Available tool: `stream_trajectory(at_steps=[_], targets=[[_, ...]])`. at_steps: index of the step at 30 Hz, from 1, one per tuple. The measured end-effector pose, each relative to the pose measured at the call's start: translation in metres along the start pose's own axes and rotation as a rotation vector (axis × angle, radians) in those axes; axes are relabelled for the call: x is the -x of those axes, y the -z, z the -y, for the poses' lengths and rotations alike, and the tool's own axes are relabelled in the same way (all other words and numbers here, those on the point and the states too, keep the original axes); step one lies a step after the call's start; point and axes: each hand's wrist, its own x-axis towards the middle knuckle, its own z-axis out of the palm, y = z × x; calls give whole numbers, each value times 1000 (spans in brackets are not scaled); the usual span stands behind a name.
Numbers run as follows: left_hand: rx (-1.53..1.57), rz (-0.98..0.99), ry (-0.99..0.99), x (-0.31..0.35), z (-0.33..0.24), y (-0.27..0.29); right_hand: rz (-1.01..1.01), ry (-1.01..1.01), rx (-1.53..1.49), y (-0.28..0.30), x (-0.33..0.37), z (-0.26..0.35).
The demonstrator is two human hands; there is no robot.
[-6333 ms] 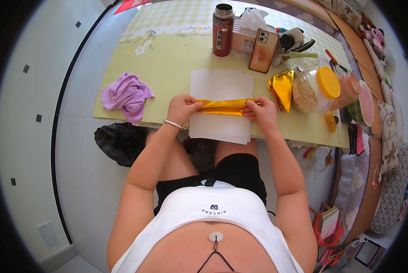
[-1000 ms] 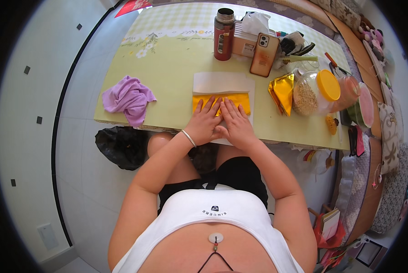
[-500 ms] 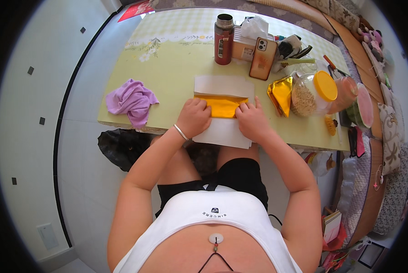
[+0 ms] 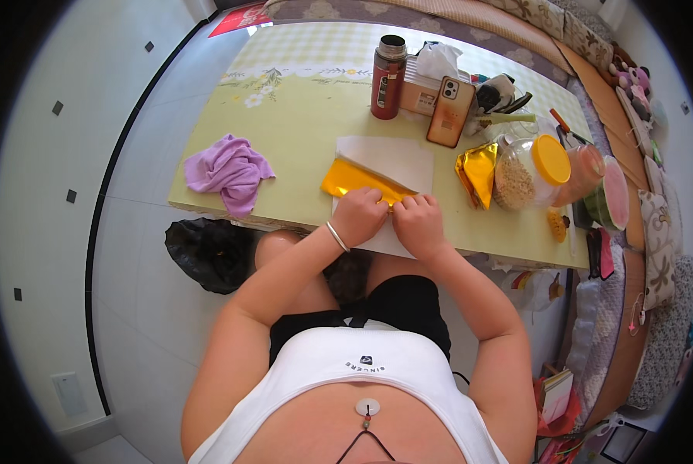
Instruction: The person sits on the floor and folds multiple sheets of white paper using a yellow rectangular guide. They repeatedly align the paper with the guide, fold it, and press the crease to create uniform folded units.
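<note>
A folded strip of shiny gold paper [image 4: 349, 177] lies slanted on white paper sheets [image 4: 397, 151] near the front edge of the table. My left hand [image 4: 362, 216] is closed on the strip's near edge, with the fingers curled over it. Close beside it, my right hand [image 4: 418, 222] pinches the strip toward its right end. The knuckles of the two hands almost touch, and my fingertips are partly hidden. To the right stands a folded gold paper piece [image 4: 479, 175], apart from my hands.
A purple cloth [image 4: 230, 174] lies crumpled at the left. Behind the papers stand a red flask [image 4: 389, 81], a phone [image 4: 450, 113] and a tissue box [image 4: 418, 91]. At the right are a yellow-lidded jar [image 4: 517, 179] and a cut watermelon [image 4: 612, 195]. A black bag [image 4: 207, 255] sits below the table.
My hands have drawn together, the left one moving right and closer to me. The gold strip has turned from level to slanted, its left end now higher and sticking out past the white sheets.
</note>
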Motion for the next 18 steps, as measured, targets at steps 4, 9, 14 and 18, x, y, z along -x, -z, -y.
stream_trajectory(at_steps=[4, 9, 14, 18], targets=[[244, -191, 250, 11, -8, -12, 10, -340, -428, 3, -7, -4], [259, -256, 420, 3, -11, -13, -32, -593, -676, -11, -13, -10], [219, -219, 545, -1, -2, -21, -180, -121, -335, -3, -3, 8], [194, -217, 567, -4, -1, -25, 86, 2, -309, 0, 8, 17]])
